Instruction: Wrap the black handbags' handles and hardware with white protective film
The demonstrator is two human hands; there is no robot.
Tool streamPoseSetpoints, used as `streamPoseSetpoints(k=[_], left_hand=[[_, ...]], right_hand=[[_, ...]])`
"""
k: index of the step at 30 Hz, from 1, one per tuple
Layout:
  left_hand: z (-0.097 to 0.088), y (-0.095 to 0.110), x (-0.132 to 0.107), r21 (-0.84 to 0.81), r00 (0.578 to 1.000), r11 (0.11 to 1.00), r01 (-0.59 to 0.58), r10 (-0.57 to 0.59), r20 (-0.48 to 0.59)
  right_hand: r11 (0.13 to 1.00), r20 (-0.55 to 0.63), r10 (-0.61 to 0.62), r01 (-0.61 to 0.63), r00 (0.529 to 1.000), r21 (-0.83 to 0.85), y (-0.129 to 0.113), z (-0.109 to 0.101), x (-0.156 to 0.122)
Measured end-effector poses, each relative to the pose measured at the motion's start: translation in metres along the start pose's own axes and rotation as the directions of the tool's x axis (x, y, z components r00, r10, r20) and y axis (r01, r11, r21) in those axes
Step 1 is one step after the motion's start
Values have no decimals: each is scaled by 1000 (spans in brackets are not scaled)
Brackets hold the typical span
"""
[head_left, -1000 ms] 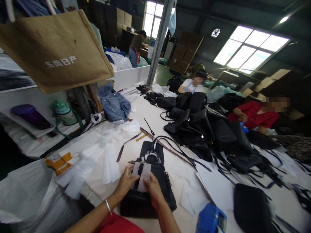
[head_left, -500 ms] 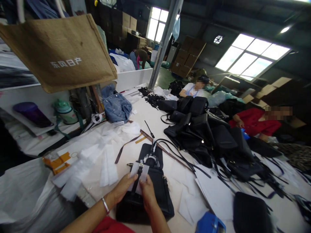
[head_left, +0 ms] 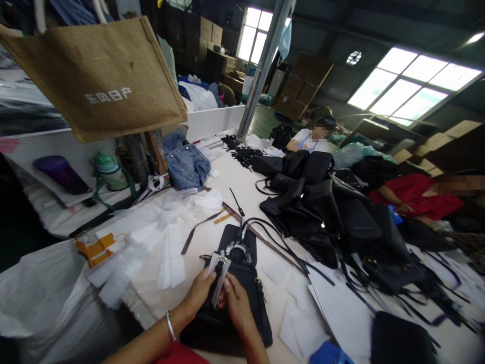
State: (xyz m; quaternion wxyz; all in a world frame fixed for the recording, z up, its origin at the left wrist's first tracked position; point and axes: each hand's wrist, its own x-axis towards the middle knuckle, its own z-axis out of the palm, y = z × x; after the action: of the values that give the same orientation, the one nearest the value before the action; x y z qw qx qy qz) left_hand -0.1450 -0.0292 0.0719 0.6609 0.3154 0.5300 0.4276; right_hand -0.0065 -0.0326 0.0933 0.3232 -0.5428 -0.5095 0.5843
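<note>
Black bag pile (head_left: 329, 212) rt, tissue sheets (head_left: 151, 242) left.

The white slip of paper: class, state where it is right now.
Head view, bottom centre: the white slip of paper is pinched between the left hand and the right hand, atop the black bag.

The bag (head_left: 253, 290) was black and soft, lying flat near the table's (head_left: 227, 174) close edge, top end pointing away, with its handle (head_left: 238, 251) and thin straps trailing beyond. A narrow white paper (head_left: 219, 277) was folded lengthwise around the front strap, just below a small metal buckle (head_left: 222, 260) — pinched between the left hand (head_left: 197, 294) and right hand (head_left: 235, 305).
</note>
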Motion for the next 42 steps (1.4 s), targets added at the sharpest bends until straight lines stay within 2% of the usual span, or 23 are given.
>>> streamPoseSetpoints(k=[3, 7, 13, 21, 23, 26, 29, 32, 36, 39, 42], left_hand=[[2, 2, 0, 26, 999, 999, -38, 38, 14], [4, 7, 2, 49, 996, 995, -87, 87, 15], [7, 6, 7, -6, 997, 997, -71, 71, 35], [5, 9, 13, -143, 984, 980, 139, -120, 133], [4, 13, 15, -155, 979, 979, 133, -106, 173], [5, 19, 17, -101, 982, 993, 55, -35, 183], [9, 25, 17, -26, 988, 999, -27, 31, 150], [13, 33, 13, 40, 988, 996, -84, 78, 134], [12, 41, 7, 99, 975, 983, -151, 132, 177], [10, 38, 8, 102, 966, 984, -144, 117, 230], [9, 27, 10, 43, 970, 997, -68, 57, 235]], right_hand=[[979, 21, 73, -76, 997, 190, 2, -10, 7], [971, 11, 49, -50, 999, 232, 6, -14, 16], [998, -29, 8, -6, 1000, 68, 1, -14, 22], [990, 63, -38, 46, 997, -137, -13, -35, 33], [992, 125, 1, 15, 992, -127, -14, -38, 36], [995, 185, 41, -24, 982, -93, -16, -41, 39], [994, 110, 41, -30, 993, -101, -15, -40, 41], [995, 17, -19, 21, 1000, -100, -15, -38, 41], [996, -12, -50, 49, 999, -68, -14, -36, 38], [1000, -15, 1, 0, 1000, 23, -12, -35, 37], [999, -10, 18, -17, 1000, 38, -10, -34, 37]])
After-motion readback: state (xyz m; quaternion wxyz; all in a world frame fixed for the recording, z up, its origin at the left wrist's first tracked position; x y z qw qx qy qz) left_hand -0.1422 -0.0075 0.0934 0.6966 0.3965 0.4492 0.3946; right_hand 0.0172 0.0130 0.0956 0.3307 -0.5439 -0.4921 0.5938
